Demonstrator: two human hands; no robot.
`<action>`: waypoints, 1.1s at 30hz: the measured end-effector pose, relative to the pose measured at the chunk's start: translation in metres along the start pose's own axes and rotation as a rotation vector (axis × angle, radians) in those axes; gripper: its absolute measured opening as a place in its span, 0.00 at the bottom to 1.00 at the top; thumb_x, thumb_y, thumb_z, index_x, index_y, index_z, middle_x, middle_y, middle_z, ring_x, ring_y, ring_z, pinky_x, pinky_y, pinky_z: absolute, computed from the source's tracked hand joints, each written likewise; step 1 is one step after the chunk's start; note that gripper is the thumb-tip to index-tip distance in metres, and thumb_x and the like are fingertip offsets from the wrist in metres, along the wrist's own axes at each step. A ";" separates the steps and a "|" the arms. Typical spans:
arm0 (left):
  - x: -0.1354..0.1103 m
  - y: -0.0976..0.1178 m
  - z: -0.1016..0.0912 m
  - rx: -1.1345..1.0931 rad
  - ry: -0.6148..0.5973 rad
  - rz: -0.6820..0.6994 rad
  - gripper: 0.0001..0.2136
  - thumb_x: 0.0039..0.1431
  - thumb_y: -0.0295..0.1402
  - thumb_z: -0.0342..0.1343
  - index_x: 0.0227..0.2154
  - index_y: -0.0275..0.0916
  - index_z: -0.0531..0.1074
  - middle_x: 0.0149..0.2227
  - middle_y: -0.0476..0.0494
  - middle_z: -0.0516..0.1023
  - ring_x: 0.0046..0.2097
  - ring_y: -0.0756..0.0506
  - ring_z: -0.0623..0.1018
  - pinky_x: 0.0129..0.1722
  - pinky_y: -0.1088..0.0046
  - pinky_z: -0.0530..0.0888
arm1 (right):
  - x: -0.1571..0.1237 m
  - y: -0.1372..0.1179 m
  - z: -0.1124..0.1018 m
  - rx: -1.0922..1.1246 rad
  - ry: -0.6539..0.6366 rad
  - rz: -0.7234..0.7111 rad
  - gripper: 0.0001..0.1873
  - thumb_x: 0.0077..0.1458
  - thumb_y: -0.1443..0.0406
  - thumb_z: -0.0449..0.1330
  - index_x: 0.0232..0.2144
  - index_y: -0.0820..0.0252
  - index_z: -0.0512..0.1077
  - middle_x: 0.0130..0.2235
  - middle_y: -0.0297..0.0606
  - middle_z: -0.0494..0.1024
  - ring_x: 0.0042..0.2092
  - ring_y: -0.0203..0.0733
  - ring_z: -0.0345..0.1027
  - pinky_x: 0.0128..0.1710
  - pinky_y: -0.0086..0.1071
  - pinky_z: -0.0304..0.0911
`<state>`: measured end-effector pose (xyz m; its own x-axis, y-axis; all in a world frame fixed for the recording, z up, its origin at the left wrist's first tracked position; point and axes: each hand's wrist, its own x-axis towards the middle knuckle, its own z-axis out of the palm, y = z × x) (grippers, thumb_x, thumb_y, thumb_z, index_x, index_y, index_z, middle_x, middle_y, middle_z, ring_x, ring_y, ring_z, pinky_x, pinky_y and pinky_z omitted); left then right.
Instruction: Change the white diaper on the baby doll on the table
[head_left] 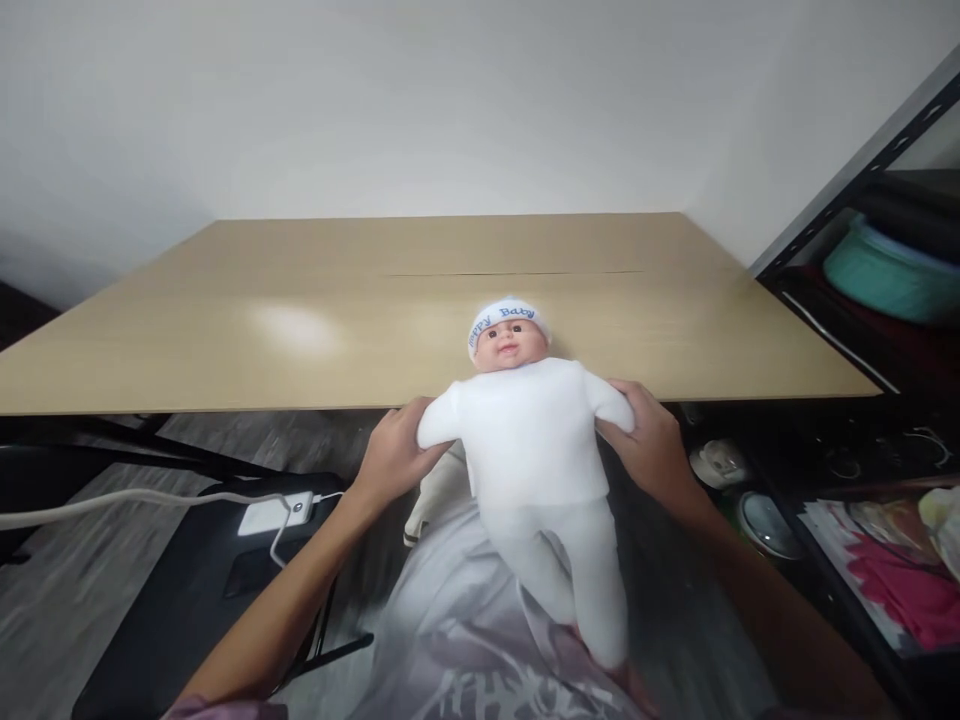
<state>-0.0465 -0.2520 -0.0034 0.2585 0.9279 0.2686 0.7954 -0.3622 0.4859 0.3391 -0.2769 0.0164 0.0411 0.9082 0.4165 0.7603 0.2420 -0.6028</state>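
A baby doll [531,440] in a white suit and a white cap with blue lettering is held upright in front of me, its head over the near edge of the wooden table [300,330]. My left hand [394,455] is closed on the doll's arm at the left. My right hand [649,440] is closed on the doll's other arm at the right. The doll's legs hang down over pale patterned cloth [465,640] on my lap.
A black metal shelf [862,180] stands at the right with a teal container [889,270], bowls and pink cloth [900,585]. A white power adapter [276,512] with a cable lies on a black surface at the lower left. A white wall is behind the table.
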 end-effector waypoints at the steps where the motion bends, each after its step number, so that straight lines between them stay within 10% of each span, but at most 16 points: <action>1: 0.007 -0.001 0.000 0.011 -0.013 0.004 0.20 0.69 0.52 0.58 0.54 0.43 0.75 0.51 0.39 0.87 0.50 0.31 0.86 0.47 0.58 0.77 | 0.003 0.005 0.001 -0.033 -0.008 -0.017 0.18 0.65 0.58 0.64 0.55 0.52 0.78 0.52 0.45 0.85 0.50 0.58 0.80 0.46 0.45 0.73; 13: 0.074 -0.055 -0.001 0.114 0.045 -0.038 0.28 0.67 0.48 0.62 0.66 0.45 0.66 0.56 0.37 0.86 0.51 0.31 0.87 0.50 0.54 0.78 | 0.059 0.048 0.043 -0.266 0.026 -0.137 0.17 0.73 0.50 0.62 0.53 0.54 0.75 0.47 0.44 0.82 0.46 0.58 0.75 0.45 0.46 0.69; 19: 0.112 -0.084 -0.001 0.225 0.075 -0.009 0.27 0.71 0.61 0.56 0.55 0.42 0.74 0.50 0.34 0.87 0.50 0.29 0.86 0.49 0.52 0.77 | 0.103 0.069 0.059 -0.275 -0.029 -0.146 0.25 0.74 0.42 0.58 0.55 0.54 0.76 0.49 0.47 0.83 0.48 0.59 0.78 0.46 0.46 0.71; 33: 0.260 -0.152 0.022 0.295 0.102 0.060 0.35 0.67 0.72 0.51 0.49 0.43 0.79 0.45 0.33 0.87 0.47 0.29 0.84 0.51 0.51 0.75 | 0.253 0.118 0.118 -0.341 -0.055 -0.189 0.37 0.71 0.34 0.52 0.49 0.58 0.79 0.44 0.51 0.84 0.46 0.61 0.76 0.44 0.47 0.70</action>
<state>-0.0880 0.0463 -0.0257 0.2659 0.8866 0.3785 0.9089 -0.3614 0.2081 0.3630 0.0222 -0.0297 -0.1476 0.8778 0.4557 0.9233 0.2875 -0.2548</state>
